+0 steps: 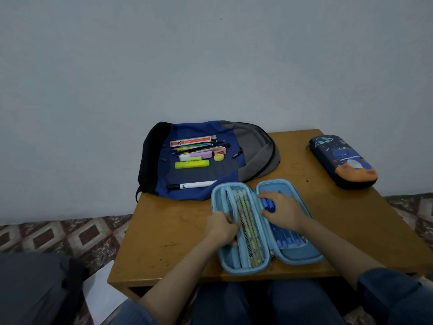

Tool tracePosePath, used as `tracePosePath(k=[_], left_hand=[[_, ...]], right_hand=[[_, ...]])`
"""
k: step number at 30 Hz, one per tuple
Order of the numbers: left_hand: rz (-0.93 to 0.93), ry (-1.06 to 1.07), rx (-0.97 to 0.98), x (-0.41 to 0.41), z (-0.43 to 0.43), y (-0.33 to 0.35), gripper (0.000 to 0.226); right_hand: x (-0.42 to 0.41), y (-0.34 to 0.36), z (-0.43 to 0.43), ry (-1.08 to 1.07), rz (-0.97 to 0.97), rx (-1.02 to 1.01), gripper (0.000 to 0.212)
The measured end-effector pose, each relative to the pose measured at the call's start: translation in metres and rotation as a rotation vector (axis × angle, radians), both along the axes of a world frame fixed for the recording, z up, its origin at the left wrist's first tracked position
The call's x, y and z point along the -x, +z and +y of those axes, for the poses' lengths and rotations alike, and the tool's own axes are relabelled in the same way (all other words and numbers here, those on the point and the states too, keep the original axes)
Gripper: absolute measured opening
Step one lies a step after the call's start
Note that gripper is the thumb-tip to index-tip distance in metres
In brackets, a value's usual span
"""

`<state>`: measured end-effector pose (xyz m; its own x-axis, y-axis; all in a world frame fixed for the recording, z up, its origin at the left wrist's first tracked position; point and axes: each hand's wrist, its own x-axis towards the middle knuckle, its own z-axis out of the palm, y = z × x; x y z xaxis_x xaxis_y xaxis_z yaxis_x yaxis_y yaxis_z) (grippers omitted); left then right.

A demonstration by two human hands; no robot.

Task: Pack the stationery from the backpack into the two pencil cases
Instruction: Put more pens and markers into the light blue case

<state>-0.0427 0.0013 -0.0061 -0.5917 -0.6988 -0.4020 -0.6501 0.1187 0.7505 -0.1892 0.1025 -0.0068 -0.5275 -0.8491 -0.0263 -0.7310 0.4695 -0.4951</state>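
Both hands work inside the open light-blue pencil case (243, 270) on the tabletop (168, 242).

The left hand (221, 227) has its grip pinched on the edge of the mesh pocket (251, 233), over the pencils (244, 214). The right hand (282, 211) has thumb and fingers clasped round a bunch of blue pens (268, 204) in the other half. To seat them well, I'd lay the pens flat along the case and slide them under the bands, while the left hand steadies the case. Most of the stationery waits on the flat backpack (253, 146): a ruler (189, 142), a yellow highlighter (192, 164), a white marker (192, 185) and erasers. The dark space-print pencil case (343, 160) lies zipped at the far right, well apart.
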Motion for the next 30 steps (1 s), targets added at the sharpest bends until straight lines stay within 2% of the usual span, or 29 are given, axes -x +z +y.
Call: tracePosePath(k=[10,13,17,24,27,30], left_hand=[[-0.144,-0.079,0.017,0.004,0.000,0.002,0.018],[-0.198,-0.110,0.077,0.007,-0.003,0.002,0.019],[-0.203,-0.159,0.257,0.006,-0.014,0.006,0.016],[0.089,0.029,0.589,-0.018,-0.074,0.028,0.017],[0.083,0.071,0.673,-0.027,-0.106,0.025,0.023],[0.005,0.018,0.802,-0.034,-0.135,0.017,0.033]], right_hand=[[0.002,-0.001,-0.001,0.024,0.020,-0.007,0.051],[0.002,-0.003,-0.003,0.013,0.023,0.006,0.050],[0.003,-0.004,-0.004,-0.001,0.034,0.004,0.047],[0.007,0.001,-0.016,-0.067,0.025,0.080,0.037],[0.009,0.010,-0.032,-0.074,0.029,0.158,0.034],[0.009,0.019,-0.056,-0.065,0.067,0.248,0.024]])
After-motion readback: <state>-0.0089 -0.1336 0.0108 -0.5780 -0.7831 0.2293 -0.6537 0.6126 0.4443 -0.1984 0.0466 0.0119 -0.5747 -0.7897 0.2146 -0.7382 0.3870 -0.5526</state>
